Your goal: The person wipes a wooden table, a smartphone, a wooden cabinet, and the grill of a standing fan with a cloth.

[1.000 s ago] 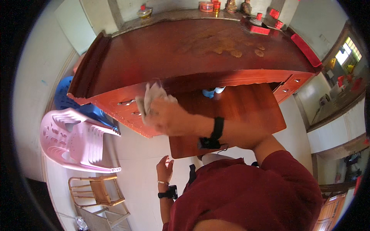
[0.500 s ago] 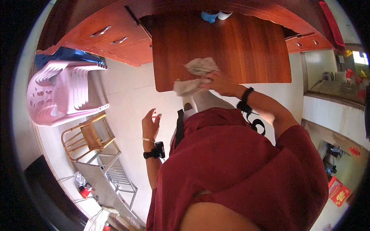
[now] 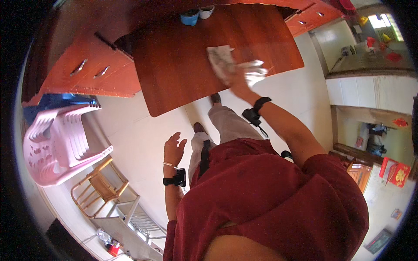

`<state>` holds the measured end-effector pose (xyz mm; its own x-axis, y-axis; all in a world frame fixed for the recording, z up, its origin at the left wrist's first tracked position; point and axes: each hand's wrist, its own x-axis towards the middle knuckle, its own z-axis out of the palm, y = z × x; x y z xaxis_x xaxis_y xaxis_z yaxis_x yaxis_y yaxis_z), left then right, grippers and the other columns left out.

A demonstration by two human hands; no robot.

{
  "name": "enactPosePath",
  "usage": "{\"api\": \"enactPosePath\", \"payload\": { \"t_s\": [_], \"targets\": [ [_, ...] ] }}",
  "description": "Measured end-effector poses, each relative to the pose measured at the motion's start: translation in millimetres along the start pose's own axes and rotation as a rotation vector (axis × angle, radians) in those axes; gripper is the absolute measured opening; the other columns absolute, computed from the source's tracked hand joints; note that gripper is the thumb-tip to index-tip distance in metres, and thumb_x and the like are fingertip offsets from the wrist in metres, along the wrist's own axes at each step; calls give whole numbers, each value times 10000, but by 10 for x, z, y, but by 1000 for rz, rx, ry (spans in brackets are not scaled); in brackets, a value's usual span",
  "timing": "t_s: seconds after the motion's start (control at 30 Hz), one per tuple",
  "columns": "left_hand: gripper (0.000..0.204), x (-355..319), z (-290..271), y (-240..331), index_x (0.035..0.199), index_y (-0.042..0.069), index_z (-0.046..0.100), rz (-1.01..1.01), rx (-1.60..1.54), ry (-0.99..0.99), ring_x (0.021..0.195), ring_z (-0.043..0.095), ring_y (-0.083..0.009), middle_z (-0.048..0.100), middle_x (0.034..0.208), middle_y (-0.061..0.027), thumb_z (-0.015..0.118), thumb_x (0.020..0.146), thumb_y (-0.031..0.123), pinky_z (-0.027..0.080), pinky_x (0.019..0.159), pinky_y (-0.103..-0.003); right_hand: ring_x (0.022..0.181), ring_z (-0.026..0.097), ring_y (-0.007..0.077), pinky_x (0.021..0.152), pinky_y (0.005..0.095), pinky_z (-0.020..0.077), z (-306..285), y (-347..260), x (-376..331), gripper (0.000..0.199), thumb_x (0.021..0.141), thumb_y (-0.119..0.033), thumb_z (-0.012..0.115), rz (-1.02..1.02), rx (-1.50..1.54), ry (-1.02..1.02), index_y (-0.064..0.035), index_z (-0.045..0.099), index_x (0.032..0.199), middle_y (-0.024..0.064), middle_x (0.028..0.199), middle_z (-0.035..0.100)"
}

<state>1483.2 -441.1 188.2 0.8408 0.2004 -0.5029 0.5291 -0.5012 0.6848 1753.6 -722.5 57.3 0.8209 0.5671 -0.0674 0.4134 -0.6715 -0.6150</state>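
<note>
The person in the dark red shirt is standing near a brown wooden tabletop (image 3: 174, 74), which is jutting out from under a red cabinet (image 3: 56, 71). Over the right half of that tabletop, closer to its near edge than its far one, the right hand (image 3: 239, 80) is gripping a pale cloth (image 3: 221, 60). The cloth's longer part is stretching from the hand toward the far left, its long axis slanting from near right to far left and its loose end pointing away from the person. A second, brighter fold is sticking out to the right of the hand. Hand and fold are blurring, so I am not managing to tell whether the fingers are pinching or bunching the fabric, or whether the cloth is pressing on the wood.

The left hand (image 3: 174, 150) is hanging over the floor, fingers loosely parted and slightly curling, the thumb standing off. A black strap is circling each wrist.

At the tabletop's far edge a blue cup (image 3: 189, 18) is sitting just beside a white cup (image 3: 206, 12). Over on the left, stacked pink chairs (image 3: 61, 145) are resting beyond a bamboo chair (image 3: 102, 186).
</note>
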Motion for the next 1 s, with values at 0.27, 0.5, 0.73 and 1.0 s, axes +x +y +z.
{"api": "enactPosePath", "payload": {
  "t_s": [0.27,0.5,0.73,1.0],
  "targets": [
    [419,326,-289,369,1188,-33,585,171,88,-117,881,671,-352,652,1080,-246,687,859,205,557,756,-402,1130,412,353,987,486,384,361,-1517,67,566,776,-25,598,-396,-41,-255,-173,545,1320,153,1277,459],
    [431,464,-559,648,1204,-34,580,125,196,-179,905,672,-343,652,1092,-244,688,858,198,554,765,-394,1159,473,379,993,481,400,-272,-784,191,455,774,-44,609,-307,-49,51,-156,615,1214,179,1261,503],
    [444,193,-578,598,1206,-32,580,185,313,-243,910,667,-348,659,1097,-226,684,868,237,535,793,-411,1192,442,384,1002,458,429,-857,269,-440,521,775,25,568,282,-273,367,-196,611,1245,153,1282,493],
    [386,1059,-300,1741,1236,5,570,382,403,-493,972,641,-304,649,1119,-197,656,895,162,514,833,-387,767,683,333,633,449,547,-1141,1446,-1427,169,815,-208,615,754,-386,26,-65,691,866,141,802,694]
  ]
}}
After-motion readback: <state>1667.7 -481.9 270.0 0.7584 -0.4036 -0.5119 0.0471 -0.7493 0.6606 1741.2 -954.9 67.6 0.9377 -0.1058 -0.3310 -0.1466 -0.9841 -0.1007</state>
